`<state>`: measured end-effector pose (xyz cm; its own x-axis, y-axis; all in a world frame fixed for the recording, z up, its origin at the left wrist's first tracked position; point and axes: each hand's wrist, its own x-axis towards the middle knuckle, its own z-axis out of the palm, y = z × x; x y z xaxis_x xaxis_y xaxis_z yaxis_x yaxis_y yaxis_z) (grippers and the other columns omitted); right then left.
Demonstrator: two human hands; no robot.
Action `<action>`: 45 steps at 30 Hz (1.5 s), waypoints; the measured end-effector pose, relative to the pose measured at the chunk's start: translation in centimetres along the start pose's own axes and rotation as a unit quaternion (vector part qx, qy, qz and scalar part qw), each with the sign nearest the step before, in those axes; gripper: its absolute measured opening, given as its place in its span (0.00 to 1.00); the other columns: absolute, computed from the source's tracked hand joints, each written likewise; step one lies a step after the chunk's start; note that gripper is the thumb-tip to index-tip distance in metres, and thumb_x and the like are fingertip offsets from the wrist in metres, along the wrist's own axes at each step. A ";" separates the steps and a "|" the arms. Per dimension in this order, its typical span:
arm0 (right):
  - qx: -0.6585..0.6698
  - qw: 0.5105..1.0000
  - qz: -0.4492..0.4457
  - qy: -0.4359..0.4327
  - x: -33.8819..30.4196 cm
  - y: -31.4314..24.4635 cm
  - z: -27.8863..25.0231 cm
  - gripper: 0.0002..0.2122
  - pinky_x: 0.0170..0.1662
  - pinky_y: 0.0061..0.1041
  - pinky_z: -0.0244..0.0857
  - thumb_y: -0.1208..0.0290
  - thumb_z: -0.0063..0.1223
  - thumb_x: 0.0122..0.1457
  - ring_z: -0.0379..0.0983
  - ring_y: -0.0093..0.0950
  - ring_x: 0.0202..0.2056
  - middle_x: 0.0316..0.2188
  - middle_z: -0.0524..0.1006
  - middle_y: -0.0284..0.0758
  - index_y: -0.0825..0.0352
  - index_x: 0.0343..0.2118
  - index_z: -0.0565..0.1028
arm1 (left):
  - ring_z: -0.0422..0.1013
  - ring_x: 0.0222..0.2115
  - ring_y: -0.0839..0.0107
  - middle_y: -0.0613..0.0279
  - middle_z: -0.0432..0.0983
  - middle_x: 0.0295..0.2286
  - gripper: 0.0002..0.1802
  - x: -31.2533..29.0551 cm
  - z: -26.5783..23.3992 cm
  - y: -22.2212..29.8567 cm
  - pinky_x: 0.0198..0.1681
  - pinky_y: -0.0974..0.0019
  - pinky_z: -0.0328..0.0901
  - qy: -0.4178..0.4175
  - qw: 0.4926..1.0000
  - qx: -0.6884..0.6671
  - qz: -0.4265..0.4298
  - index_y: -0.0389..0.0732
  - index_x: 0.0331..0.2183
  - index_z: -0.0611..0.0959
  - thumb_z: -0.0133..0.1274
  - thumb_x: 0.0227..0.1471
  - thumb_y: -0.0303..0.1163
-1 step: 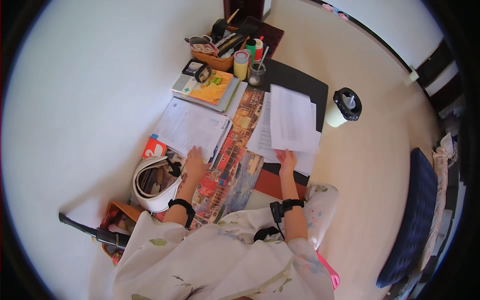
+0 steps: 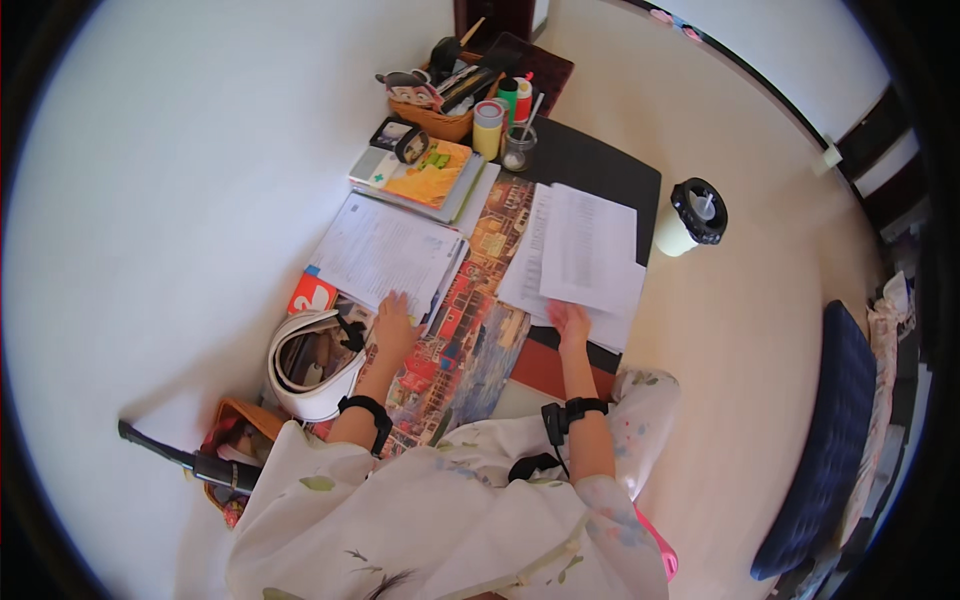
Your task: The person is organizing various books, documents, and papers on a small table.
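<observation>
While the left hand (image 2: 396,322), loosely open, touches a white paper stack (image 2: 382,243), the right hand (image 2: 570,322) pinches a rectangular white printed sheet (image 2: 590,245) at right, paper-handling that seemingly next calls for gentleness

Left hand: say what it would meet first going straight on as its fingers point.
The left hand would likely meet the stack of printed sheets, at whose near edge its fingertips lie; contact is unclear.

the head view looks down at the nearby desk (image 2: 590,155), dark corners unreadable.
</observation>
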<state>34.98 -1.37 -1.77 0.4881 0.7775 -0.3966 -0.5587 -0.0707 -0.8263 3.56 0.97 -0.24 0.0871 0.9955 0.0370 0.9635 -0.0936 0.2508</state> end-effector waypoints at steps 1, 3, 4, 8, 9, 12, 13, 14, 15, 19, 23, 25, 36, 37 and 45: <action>-0.067 0.991 0.118 -0.003 0.0 1.0 -0.2 0.12 0.32 0.21 0.63 0.69 0.37 0.56 0.72 0.24 0.28 0.30 0.74 0.36 0.68 0.39 0.67 | 0.54 0.48 0.57 0.51 0.56 0.48 0.40 0.0 -0.1 -0.2 0.45 0.53 0.56 0.002 1.000 0.004 -0.007 0.40 0.47 0.64 0.61 0.30 0.42; -0.115 0.988 0.101 -0.029 -0.7 3.3 -0.2 0.11 0.31 0.19 0.63 0.69 0.37 0.56 0.71 0.23 0.28 0.29 0.74 0.37 0.69 0.38 0.67 | 0.55 0.47 0.57 0.52 0.57 0.47 0.40 0.2 -0.3 -0.5 0.43 0.52 0.57 -0.008 1.000 0.014 0.011 0.40 0.47 0.63 0.60 0.31 0.41; -0.163 0.982 0.079 -0.050 -1.0 4.0 0.0 0.11 0.30 0.17 0.62 0.69 0.37 0.56 0.71 0.23 0.28 0.29 0.74 0.37 0.69 0.37 0.68 | 0.56 0.46 0.56 0.50 0.57 0.47 0.39 0.0 -0.2 -0.9 0.41 0.54 0.59 0.002 0.999 0.033 0.022 0.38 0.47 0.63 0.60 0.32 0.40; -0.210 0.975 0.019 -0.066 -1.0 5.9 0.6 0.11 0.28 0.15 0.60 0.67 0.39 0.55 0.70 0.21 0.24 0.24 0.74 0.36 0.70 0.32 0.70 | 0.57 0.46 0.55 0.48 0.57 0.47 0.38 -0.2 0.0 -1.4 0.40 0.57 0.61 0.009 0.998 0.055 0.043 0.37 0.47 0.63 0.59 0.33 0.39; -0.209 0.975 0.018 -0.066 -0.9 6.2 0.9 0.11 0.28 0.15 0.60 0.67 0.39 0.55 0.70 0.21 0.24 0.24 0.74 0.36 0.70 0.32 0.70 | 0.58 0.44 0.54 0.47 0.57 0.47 0.37 0.1 -0.3 -1.5 0.39 0.58 0.63 -0.014 0.996 0.075 0.052 0.35 0.46 0.63 0.57 0.35 0.41; -0.424 0.893 0.023 -0.147 0.0 7.0 0.7 0.12 0.27 0.18 0.61 0.67 0.41 0.54 0.68 0.21 0.24 0.23 0.73 0.35 0.72 0.32 0.70 | 0.63 0.40 0.54 0.47 0.60 0.44 0.33 2.0 -1.4 -1.3 0.35 0.59 0.64 -0.098 0.986 0.107 0.079 0.35 0.45 0.65 0.52 0.39 0.43; -0.424 0.894 0.024 -0.146 -0.1 7.1 0.8 0.12 0.27 0.18 0.61 0.67 0.41 0.54 0.68 0.21 0.24 0.23 0.73 0.35 0.72 0.32 0.70 | 0.66 0.36 0.55 0.47 0.64 0.42 0.30 2.6 -2.0 -1.4 0.33 0.58 0.65 -0.161 0.976 0.121 0.086 0.36 0.44 0.66 0.49 0.41 0.45; -0.445 0.875 0.029 -0.186 -0.4 7.3 1.0 0.12 0.27 0.19 0.62 0.67 0.42 0.53 0.68 0.21 0.24 0.23 0.73 0.35 0.73 0.32 0.70 | 0.66 0.36 0.55 0.47 0.64 0.42 0.30 3.4 -2.8 -1.5 0.33 0.58 0.65 -0.162 0.976 0.120 0.088 0.36 0.44 0.66 0.49 0.41 0.45; -0.466 0.855 0.033 -0.226 -0.6 7.4 1.5 0.13 0.27 0.19 0.62 0.66 0.42 0.53 0.68 0.21 0.24 0.23 0.74 0.35 0.73 0.32 0.70 | 0.68 0.33 0.54 0.48 0.67 0.37 0.27 4.2 -4.1 -1.4 0.32 0.58 0.65 -0.195 0.969 0.104 0.114 0.38 0.44 0.67 0.44 0.44 0.45; -0.376 0.860 0.127 -0.320 -3.7 6.7 4.4 0.14 0.33 0.20 0.64 0.63 0.43 0.53 0.71 0.23 0.29 0.27 0.74 0.36 0.72 0.31 0.72 | 0.70 0.26 0.57 0.52 0.73 0.27 0.20 4.5 -7.0 -1.5 0.29 0.58 0.64 -0.202 0.968 0.056 0.141 0.44 0.41 0.72 0.37 0.50 0.42; -0.351 0.837 0.137 -0.398 -5.2 5.5 6.8 0.16 0.36 0.20 0.64 0.61 0.43 0.53 0.71 0.24 0.31 0.29 0.74 0.36 0.70 0.37 0.69 | 0.70 0.24 0.56 0.53 0.74 0.25 0.18 2.7 -7.7 0.5 0.27 0.57 0.64 -0.148 0.978 -0.018 0.147 0.45 0.40 0.74 0.38 0.49 0.41; -0.245 0.852 0.265 -0.380 -8.9 2.1 10.2 0.19 0.36 0.21 0.64 0.59 0.43 0.53 0.71 0.24 0.31 0.32 0.73 0.37 0.69 0.42 0.65 | 0.70 0.22 0.57 0.53 0.73 0.22 0.17 0.6 -6.7 0.1 0.25 0.57 0.64 -0.119 0.982 -0.030 0.145 0.45 0.38 0.74 0.39 0.49 0.41; -0.261 0.908 0.194 -0.265 -7.5 2.0 8.9 0.12 0.23 0.20 0.66 0.69 0.40 0.50 0.71 0.25 0.23 0.23 0.70 0.32 0.66 0.38 0.66 | 0.70 0.24 0.59 0.57 0.74 0.27 0.18 -2.8 -7.2 6.5 0.25 0.60 0.64 -0.122 0.951 -0.073 0.275 0.43 0.40 0.73 0.48 0.44 0.37; -0.298 0.914 0.100 -0.255 -6.4 2.2 8.1 0.12 0.26 0.20 0.65 0.70 0.39 0.51 0.70 0.23 0.24 0.24 0.71 0.34 0.69 0.37 0.67 | 0.70 0.24 0.59 0.57 0.74 0.27 0.18 -2.5 -7.7 7.1 0.25 0.60 0.64 -0.121 0.950 -0.074 0.279 0.43 0.40 0.73 0.48 0.44 0.37; -0.145 0.963 -0.025 -0.225 -4.0 -6.6 4.7 0.14 0.28 0.15 0.58 0.72 0.39 0.50 0.64 0.16 0.25 0.25 0.72 0.27 0.70 0.39 0.70 | 0.58 0.47 0.55 0.52 0.58 0.48 0.28 -0.3 -9.5 5.3 0.48 0.61 0.55 -0.014 0.955 -0.183 0.232 0.41 0.49 0.61 0.47 0.46 0.38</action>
<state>33.58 -1.08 7.09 0.1332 0.9721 -0.1931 -0.2996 -0.1463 -0.9428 6.22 0.09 10.27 0.4939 0.8457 0.2021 0.6670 -0.5176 0.5358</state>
